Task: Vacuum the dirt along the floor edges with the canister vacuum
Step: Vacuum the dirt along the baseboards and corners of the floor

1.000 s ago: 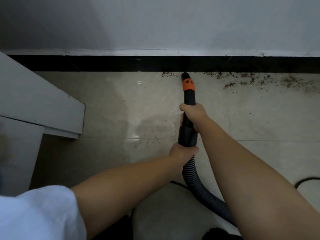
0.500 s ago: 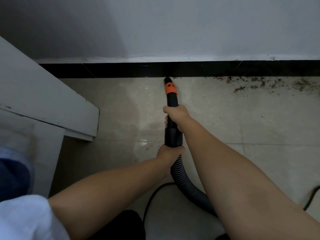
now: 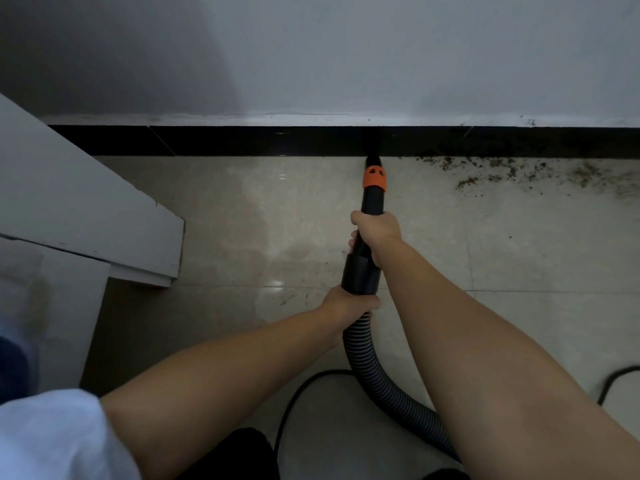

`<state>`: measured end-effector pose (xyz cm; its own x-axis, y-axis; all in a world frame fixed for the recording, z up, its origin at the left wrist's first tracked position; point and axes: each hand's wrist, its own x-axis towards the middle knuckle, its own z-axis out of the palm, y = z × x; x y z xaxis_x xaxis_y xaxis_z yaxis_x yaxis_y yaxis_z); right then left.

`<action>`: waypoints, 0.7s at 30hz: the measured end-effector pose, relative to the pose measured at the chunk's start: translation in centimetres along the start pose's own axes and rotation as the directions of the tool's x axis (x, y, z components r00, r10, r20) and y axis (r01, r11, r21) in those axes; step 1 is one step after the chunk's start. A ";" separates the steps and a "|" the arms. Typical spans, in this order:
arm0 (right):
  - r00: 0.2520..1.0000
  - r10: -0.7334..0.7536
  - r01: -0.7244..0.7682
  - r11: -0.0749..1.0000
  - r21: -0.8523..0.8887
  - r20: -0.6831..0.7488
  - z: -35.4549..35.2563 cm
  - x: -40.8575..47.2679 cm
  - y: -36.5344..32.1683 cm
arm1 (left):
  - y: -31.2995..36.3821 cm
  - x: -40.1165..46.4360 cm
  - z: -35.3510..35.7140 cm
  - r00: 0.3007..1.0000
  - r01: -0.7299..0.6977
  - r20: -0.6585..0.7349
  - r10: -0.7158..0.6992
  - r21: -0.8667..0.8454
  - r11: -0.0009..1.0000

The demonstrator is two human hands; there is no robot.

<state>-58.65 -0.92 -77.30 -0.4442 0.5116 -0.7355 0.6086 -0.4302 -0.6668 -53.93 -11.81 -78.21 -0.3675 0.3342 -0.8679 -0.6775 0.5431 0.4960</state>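
Observation:
A black vacuum nozzle (image 3: pixel 371 199) with an orange collar points at the black skirting (image 3: pixel 242 141), its tip touching the floor edge. My right hand (image 3: pixel 375 233) grips the tube just below the collar. My left hand (image 3: pixel 349 304) grips the lower end of the tube, where the ribbed grey hose (image 3: pixel 374 372) begins. The hose curves down and to the right behind my right forearm. Brown dirt (image 3: pixel 519 173) lies scattered along the skirting to the right of the nozzle tip. The canister itself is out of view.
A white furniture panel (image 3: pixel 86 216) juts in from the left, over the beige tiled floor (image 3: pixel 225 216). A black power cord (image 3: pixel 294 400) loops on the floor near my legs, and another stretch of cord (image 3: pixel 620 379) lies at the right edge.
The small patch of dirt left of the nozzle tip a second ago is gone. The nozzle tip now sits closer to the dirt on the right. Both hands keep their grip.

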 end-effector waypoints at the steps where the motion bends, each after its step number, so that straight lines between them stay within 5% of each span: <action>1: 1.000 0.001 -0.001 1.000 0.006 -0.008 -0.5 0.1 0.0 | 0.1 0.1 0.4 1.000 -0.002 0.008 0.002 0.007 1.000; 12: 0.992 0.044 -0.036 0.997 0.074 -0.115 -7.1 1.6 -1.3 | 2.6 0.5 5.2 0.993 -0.013 0.115 0.004 0.073 0.997; 21: 0.999 0.015 -0.015 1.000 0.012 -0.042 -4.9 1.7 -1.6 | 2.1 0.8 4.7 0.999 0.001 0.036 -0.001 0.008 1.000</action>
<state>-57.16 4.28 -76.84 -0.4071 0.5357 -0.7398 0.6068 -0.4468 -0.6575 -52.64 -6.83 -77.74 -0.3433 0.3611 -0.8670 -0.6731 0.5493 0.4953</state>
